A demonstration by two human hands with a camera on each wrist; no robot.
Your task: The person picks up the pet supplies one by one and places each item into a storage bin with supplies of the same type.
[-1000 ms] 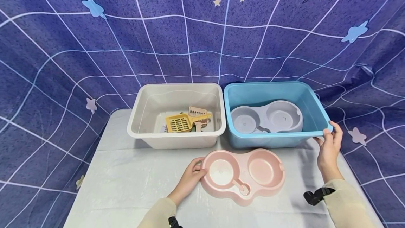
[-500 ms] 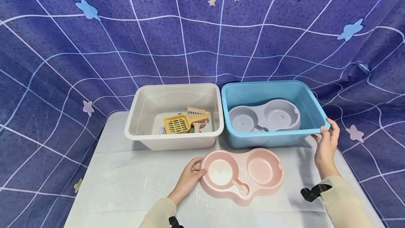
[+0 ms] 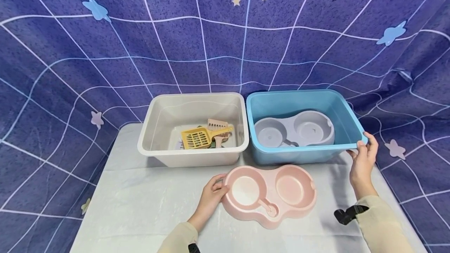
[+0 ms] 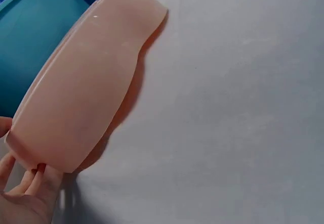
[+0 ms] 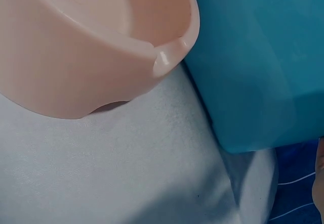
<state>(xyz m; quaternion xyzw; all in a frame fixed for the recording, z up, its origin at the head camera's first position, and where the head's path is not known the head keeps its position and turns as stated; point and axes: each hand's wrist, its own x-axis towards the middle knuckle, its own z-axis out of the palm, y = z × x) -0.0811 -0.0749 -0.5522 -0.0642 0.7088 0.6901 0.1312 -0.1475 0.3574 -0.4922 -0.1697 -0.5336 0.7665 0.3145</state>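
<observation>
On the table lies a pink double pet bowl (image 3: 268, 179), two round hollows joined, with a small notch at its front. My left hand (image 3: 212, 191) grips its left end, thumb by the rim and fingers at the lower edge, as the left wrist view shows on the bowl's side (image 4: 86, 72). Behind it stands a blue plastic tub (image 3: 302, 155) holding a lilac double pet bowl (image 3: 297, 128). My right hand (image 3: 364, 161) holds the tub's front right corner, thumb on the rim. In the right wrist view the blue tub (image 5: 258, 72) stands close to the pink bowl (image 5: 96, 67).
Left of the blue tub stands a cream plastic tub (image 3: 193, 158). It holds a yellow slotted litter scoop (image 3: 198, 138), a beige comb-like piece (image 3: 217, 125) and other small things. A purple patterned curtain (image 3: 225, 38) hangs behind the white-covered table (image 3: 140, 210).
The head view has shifted a little. Both hands keep their holds on the pink bowl and the blue tub, which stay in place.
</observation>
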